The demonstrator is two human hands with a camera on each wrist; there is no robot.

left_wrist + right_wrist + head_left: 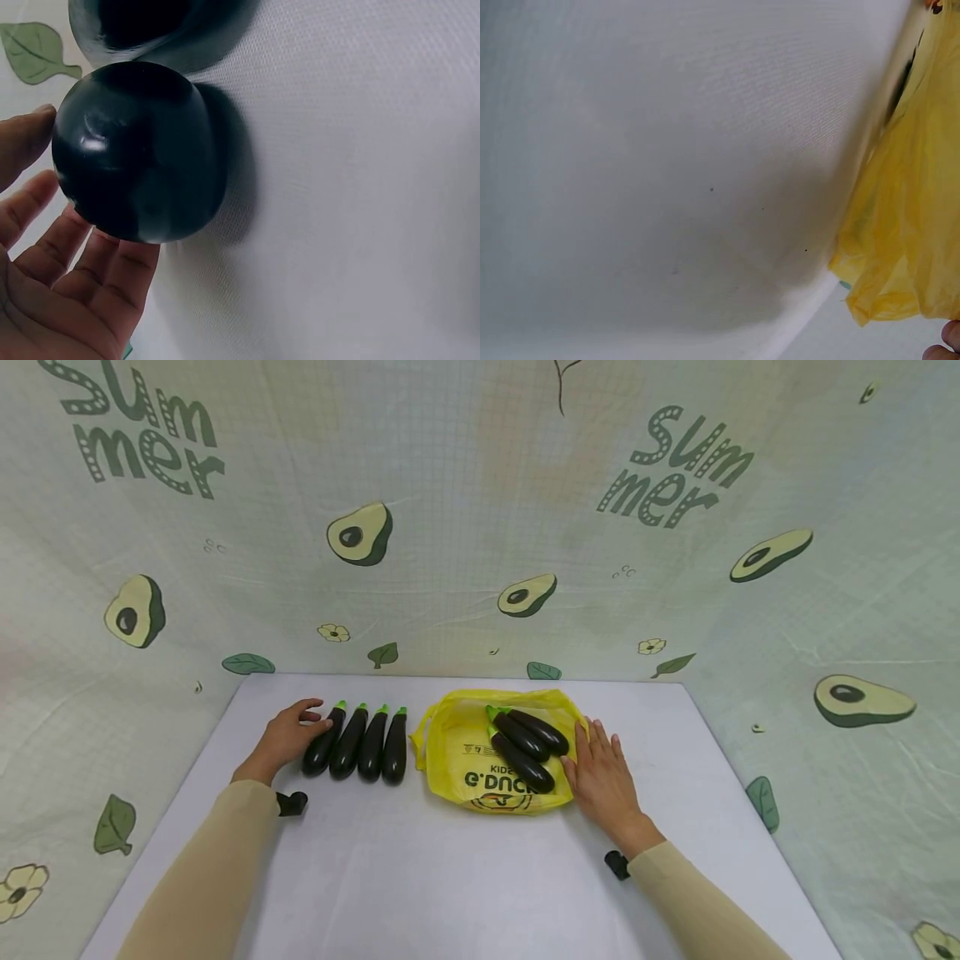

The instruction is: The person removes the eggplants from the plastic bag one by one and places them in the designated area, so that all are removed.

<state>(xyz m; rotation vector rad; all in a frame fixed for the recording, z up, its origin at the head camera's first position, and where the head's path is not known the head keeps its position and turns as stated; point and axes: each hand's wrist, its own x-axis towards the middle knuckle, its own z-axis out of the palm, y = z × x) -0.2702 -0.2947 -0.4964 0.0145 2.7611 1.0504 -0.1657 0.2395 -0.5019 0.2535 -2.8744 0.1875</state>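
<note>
Several dark purple eggplants lie side by side on the table at the left. My left hand [291, 737] is beside the leftmost eggplant [324, 743], its thumb at the upper part and its fingers spread apart from the thumb. In the left wrist view that eggplant's rounded end [139, 154] fills the space in front of the fingers [97, 274]. A yellow plastic bag [453, 768] with printed letters lies in the middle, with three eggplants [522, 762] at its right side. My right hand [606, 777] rests with straight fingers along the bag's right edge.
The white table [465, 885] meets a hanging cloth [442, 468] printed with avocados and leaves at its back and sides. A bag handle [420, 743] sticks out toward the row of eggplants. In the right wrist view the yellow bag [911, 210] hangs crumpled at the right.
</note>
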